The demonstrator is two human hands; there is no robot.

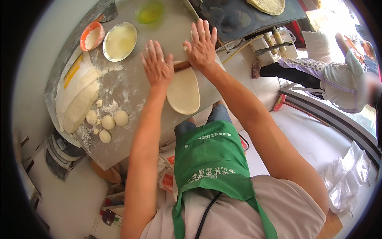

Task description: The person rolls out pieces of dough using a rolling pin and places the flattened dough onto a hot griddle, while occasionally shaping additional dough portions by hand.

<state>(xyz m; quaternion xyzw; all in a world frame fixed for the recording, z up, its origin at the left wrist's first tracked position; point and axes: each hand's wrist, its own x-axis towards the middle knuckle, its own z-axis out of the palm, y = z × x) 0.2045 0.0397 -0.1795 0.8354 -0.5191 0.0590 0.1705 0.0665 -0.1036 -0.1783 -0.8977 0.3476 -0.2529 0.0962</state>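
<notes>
Both hands lie flat with fingers stretched out over a wooden rolling pin [182, 66]. My left hand [156, 64] presses near one end of it, its thumb beside the pin. Over the other end rests the palm of my right hand [203, 46]. Only the pin's middle shows; its ends are hidden under the hands. Beneath the pin, a thin oval dough sheet [183, 92] reaches towards the front edge of the grey worktable [149, 115]. Left of my forearm sit several dough balls [108, 122] and small scraps among loose flour. Beyond them lies a large folded dough slab [76, 107].
A yellow strip-shaped tool [73, 71] lies on the slab. Behind stand an orange bowl [102, 30] of flour, a pale dish [105, 51] and a green bowl [150, 12]. A flatbread [270, 5] rests on the dark griddle [232, 19]. Another person [340, 80] stands at right.
</notes>
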